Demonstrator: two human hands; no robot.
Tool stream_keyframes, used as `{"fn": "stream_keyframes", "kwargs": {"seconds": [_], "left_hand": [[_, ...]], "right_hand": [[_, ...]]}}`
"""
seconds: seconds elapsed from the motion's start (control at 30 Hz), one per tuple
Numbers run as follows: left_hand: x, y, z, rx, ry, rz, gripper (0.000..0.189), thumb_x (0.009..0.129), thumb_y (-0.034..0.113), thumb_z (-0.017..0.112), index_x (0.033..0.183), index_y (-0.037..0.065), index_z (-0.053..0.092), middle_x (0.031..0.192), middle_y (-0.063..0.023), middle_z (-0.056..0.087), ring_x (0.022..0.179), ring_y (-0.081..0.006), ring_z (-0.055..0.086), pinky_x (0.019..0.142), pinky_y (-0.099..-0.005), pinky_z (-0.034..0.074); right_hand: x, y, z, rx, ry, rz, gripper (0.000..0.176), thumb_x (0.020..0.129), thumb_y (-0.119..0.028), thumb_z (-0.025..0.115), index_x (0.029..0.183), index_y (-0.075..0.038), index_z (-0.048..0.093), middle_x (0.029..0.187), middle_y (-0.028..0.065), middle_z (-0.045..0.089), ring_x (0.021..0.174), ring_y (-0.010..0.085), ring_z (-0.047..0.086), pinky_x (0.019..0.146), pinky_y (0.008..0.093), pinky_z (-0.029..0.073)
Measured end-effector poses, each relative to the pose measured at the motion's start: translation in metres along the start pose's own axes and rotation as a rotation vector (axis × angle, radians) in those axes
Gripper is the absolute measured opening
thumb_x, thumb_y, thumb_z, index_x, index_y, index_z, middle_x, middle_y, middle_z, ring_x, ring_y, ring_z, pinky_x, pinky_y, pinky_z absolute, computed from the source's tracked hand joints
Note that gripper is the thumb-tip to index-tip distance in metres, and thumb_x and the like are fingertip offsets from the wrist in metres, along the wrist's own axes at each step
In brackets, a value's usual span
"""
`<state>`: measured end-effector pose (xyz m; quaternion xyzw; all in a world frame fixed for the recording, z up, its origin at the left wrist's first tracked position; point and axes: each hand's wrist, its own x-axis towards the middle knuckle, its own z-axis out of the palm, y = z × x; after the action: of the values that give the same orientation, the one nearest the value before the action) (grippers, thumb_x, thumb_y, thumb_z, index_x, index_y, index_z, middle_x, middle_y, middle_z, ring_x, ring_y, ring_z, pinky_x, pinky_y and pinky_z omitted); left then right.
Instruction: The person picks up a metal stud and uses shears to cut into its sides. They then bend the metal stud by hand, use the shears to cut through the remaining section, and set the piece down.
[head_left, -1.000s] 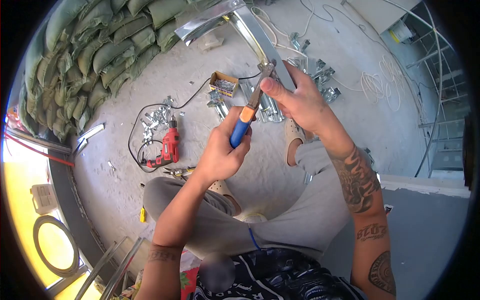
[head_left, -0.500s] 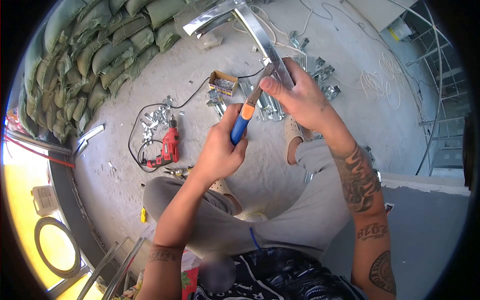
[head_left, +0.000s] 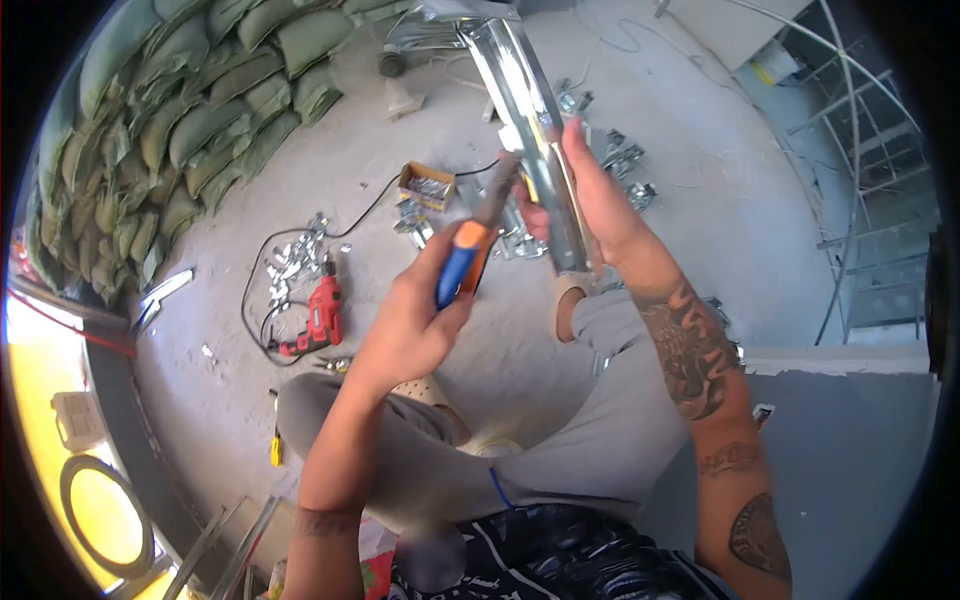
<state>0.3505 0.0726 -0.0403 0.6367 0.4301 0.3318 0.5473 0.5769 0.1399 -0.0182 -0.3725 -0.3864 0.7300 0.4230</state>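
Note:
My left hand [head_left: 408,325] is wrapped round the blue-and-orange handles of tin snips [head_left: 462,262]. Their dark jaws reach up to the left edge of a shiny metal channel [head_left: 515,85]. My right hand [head_left: 610,215] grips this channel lower down, thumb along its right side and fingertips showing at its left. The channel slants up and away from me, and at its far end another length bends off to the left.
On the floor lie a red corded drill [head_left: 323,312], small metal brackets [head_left: 295,255] and a box of fasteners [head_left: 427,187]. Green sandbags [head_left: 210,120] are stacked at the left. A yellow-handled tool [head_left: 276,450] lies by my left knee. Metal scaffolding [head_left: 865,175] stands at the right.
The snips have moved slightly left and down. The channel has turned, showing its broad face, and now extends lower past my right hand, whose thumb has shifted from the snips' jaws to the channel's right side.

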Motion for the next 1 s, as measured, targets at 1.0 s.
{"fn": "stream_keyframes", "kwargs": {"seconds": [1.0], "left_hand": [[-0.004, 0.007, 0.006, 0.336, 0.165, 0.228, 0.068, 0.082, -0.008, 0.050, 0.147, 0.005, 0.035, 0.107, -0.0174, 0.054, 0.089, -0.0276, 0.058, 0.083, -0.0331, 0.046]], "right_hand": [[-0.007, 0.005, 0.016, -0.482, -0.028, -0.265, 0.060, 0.092, -0.053, 0.061, 0.119, -0.001, 0.047, 0.078, -0.0008, 0.050, 0.062, 0.0047, 0.046, 0.052, 0.0211, 0.041]]}}
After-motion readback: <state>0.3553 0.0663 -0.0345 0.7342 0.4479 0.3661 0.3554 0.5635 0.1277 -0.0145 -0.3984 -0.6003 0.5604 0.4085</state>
